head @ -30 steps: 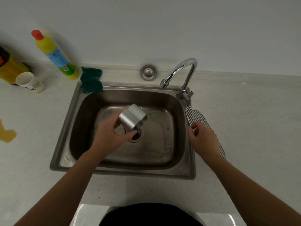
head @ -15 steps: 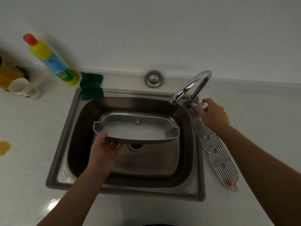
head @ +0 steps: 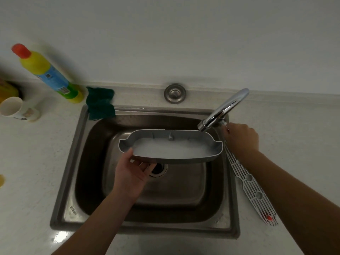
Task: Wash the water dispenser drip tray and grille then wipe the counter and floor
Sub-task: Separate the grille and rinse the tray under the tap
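My left hand (head: 131,174) holds the grey drip tray (head: 171,147) level over the steel sink (head: 77,144), thumb on its left rim and fingers underneath. The tray's pale inside faces up, with its right end just under the tap spout (head: 223,109). My right hand (head: 241,138) grips the tap handle behind the spout. The white grille (head: 248,183) lies flat on the counter along the sink's right edge, a red dot near its front end.
A green cloth (head: 100,103) hangs over the sink's back left corner. A yellow cleaner bottle (head: 47,74) and a white cup (head: 16,109) stand at the back left. A yellow-brown spill (head: 1,180) marks the counter's left edge. A round steel fitting (head: 174,93) sits behind the sink.
My left hand turned the tray from end-on to level and open side up. My right hand left the grille on the counter and went to the tap handle.
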Demonstrator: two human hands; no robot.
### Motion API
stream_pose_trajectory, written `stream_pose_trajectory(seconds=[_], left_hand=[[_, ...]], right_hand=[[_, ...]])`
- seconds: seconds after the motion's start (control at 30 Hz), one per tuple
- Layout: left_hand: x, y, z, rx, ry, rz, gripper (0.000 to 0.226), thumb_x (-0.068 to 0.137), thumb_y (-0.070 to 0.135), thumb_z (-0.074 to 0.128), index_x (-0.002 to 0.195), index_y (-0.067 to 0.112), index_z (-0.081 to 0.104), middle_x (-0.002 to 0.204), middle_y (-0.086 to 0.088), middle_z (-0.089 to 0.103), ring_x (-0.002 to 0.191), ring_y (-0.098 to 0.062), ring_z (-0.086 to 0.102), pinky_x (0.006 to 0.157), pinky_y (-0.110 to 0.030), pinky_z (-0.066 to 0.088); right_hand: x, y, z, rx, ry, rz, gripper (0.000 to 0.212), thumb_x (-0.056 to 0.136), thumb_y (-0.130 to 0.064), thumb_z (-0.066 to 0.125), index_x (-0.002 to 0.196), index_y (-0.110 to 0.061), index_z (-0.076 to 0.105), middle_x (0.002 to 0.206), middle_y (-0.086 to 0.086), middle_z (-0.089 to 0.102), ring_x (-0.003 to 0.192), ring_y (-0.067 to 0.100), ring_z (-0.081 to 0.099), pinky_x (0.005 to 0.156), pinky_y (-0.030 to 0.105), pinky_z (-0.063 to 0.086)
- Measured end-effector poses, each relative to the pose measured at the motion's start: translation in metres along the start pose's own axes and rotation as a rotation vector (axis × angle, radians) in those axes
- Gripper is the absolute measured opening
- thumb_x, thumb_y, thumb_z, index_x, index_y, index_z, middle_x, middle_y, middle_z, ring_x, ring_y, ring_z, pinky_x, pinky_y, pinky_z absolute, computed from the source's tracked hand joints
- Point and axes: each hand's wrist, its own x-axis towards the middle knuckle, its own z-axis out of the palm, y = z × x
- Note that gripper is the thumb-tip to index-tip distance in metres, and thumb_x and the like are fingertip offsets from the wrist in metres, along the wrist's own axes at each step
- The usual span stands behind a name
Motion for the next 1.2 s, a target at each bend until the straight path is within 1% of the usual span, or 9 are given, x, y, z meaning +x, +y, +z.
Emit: stream_pose_trajectory(seconds=[0.1, 0.23, 0.4, 0.57, 0.67, 0.8, 0.93, 1.07, 1.2], left_hand=[[0.003, 0.003, 0.003, 0.010, -0.017, 0.002, 0.048, 0.095, 0.035, 0.066, 0.135, 0.009, 0.066, 0.130, -0.017, 0.071, 0.122, -0.036, 0.069, 0.094, -0.045, 0.061], [0.006, 0.002, 0.008, 0.036, -0.040, 0.015, 0.050, 0.096, 0.034, 0.063, 0.138, 0.007, 0.063, 0.125, -0.016, 0.071, 0.122, -0.036, 0.067, 0.091, -0.045, 0.061], [0.010, -0.004, 0.001, 0.061, -0.035, 0.004, 0.050, 0.099, 0.033, 0.060, 0.140, 0.005, 0.060, 0.127, -0.019, 0.068, 0.121, -0.037, 0.067, 0.100, -0.048, 0.058], [0.022, -0.015, -0.006, 0.072, -0.065, -0.022, 0.045, 0.098, 0.032, 0.059, 0.135, 0.006, 0.065, 0.132, -0.021, 0.070, 0.118, -0.037, 0.070, 0.102, -0.053, 0.056], [0.030, -0.021, -0.009, 0.091, -0.059, -0.050, 0.045, 0.099, 0.029, 0.056, 0.136, 0.005, 0.065, 0.133, -0.021, 0.069, 0.122, -0.039, 0.067, 0.107, -0.057, 0.052], [0.039, -0.027, -0.007, 0.167, 0.022, -0.077, 0.034, 0.089, 0.039, 0.067, 0.112, 0.017, 0.080, 0.126, -0.016, 0.071, 0.112, -0.030, 0.069, 0.088, -0.046, 0.060], [0.047, -0.031, 0.001, 0.259, 0.182, -0.056, 0.059, 0.094, 0.063, 0.060, 0.133, 0.018, 0.068, 0.131, -0.012, 0.070, 0.111, -0.025, 0.064, 0.095, -0.040, 0.054], [0.049, -0.022, 0.001, 0.283, 0.176, 0.015, 0.053, 0.095, 0.062, 0.058, 0.126, 0.021, 0.071, 0.108, -0.003, 0.076, 0.087, -0.014, 0.070, 0.060, -0.027, 0.058], [0.034, -0.002, 0.000, 0.375, 0.156, 0.143, 0.041, 0.095, 0.068, 0.051, 0.108, 0.038, 0.076, 0.103, 0.007, 0.081, 0.093, -0.012, 0.074, 0.074, -0.031, 0.051]], right_hand=[[-0.006, -0.006, 0.003, -0.063, 0.008, -0.032, 0.036, 0.106, -0.039, 0.048, 0.101, -0.013, 0.073, 0.068, 0.005, 0.058, 0.061, 0.029, 0.060, 0.061, 0.036, 0.049], [-0.007, -0.007, 0.001, 0.085, -0.046, 0.008, 0.031, 0.102, -0.038, 0.057, 0.094, -0.013, 0.073, 0.068, 0.002, 0.062, 0.059, 0.019, 0.060, 0.062, 0.031, 0.049], [-0.043, -0.004, -0.010, 0.807, -0.034, 0.245, 0.022, 0.101, -0.040, 0.058, 0.098, -0.024, 0.073, 0.085, 0.003, 0.076, 0.064, 0.016, 0.074, 0.062, 0.038, 0.065], [-0.089, -0.017, -0.027, 1.337, -0.496, 0.522, 0.048, 0.097, -0.067, 0.048, 0.092, -0.028, 0.076, 0.085, 0.008, 0.080, 0.078, 0.027, 0.080, 0.064, 0.038, 0.063], [-0.100, -0.023, -0.038, 1.371, -0.416, 0.420, 0.035, 0.097, -0.058, 0.058, 0.083, -0.034, 0.079, 0.084, 0.007, 0.080, 0.077, 0.026, 0.080, 0.062, 0.034, 0.063], [-0.105, -0.021, -0.046, 1.297, -0.287, 0.356, 0.039, 0.094, -0.055, 0.063, 0.099, -0.018, 0.075, 0.082, 0.003, 0.079, 0.076, 0.022, 0.079, 0.062, 0.032, 0.063], [-0.114, -0.015, -0.048, 1.212, -0.257, 0.322, 0.047, 0.086, -0.068, 0.063, 0.099, -0.024, 0.072, 0.082, -0.006, 0.077, 0.074, 0.018, 0.078, 0.059, 0.034, 0.063], [-0.116, -0.014, -0.025, 1.185, -0.333, 0.415, 0.038, 0.091, -0.068, 0.053, 0.098, -0.033, 0.066, 0.080, -0.002, 0.074, 0.067, 0.021, 0.078, 0.054, 0.034, 0.062], [-0.106, -0.018, 0.002, 1.396, -0.476, 0.673, 0.030, 0.099, -0.046, 0.060, 0.110, -0.019, 0.065, 0.090, 0.013, 0.078, 0.074, 0.030, 0.079, 0.059, 0.037, 0.062]])
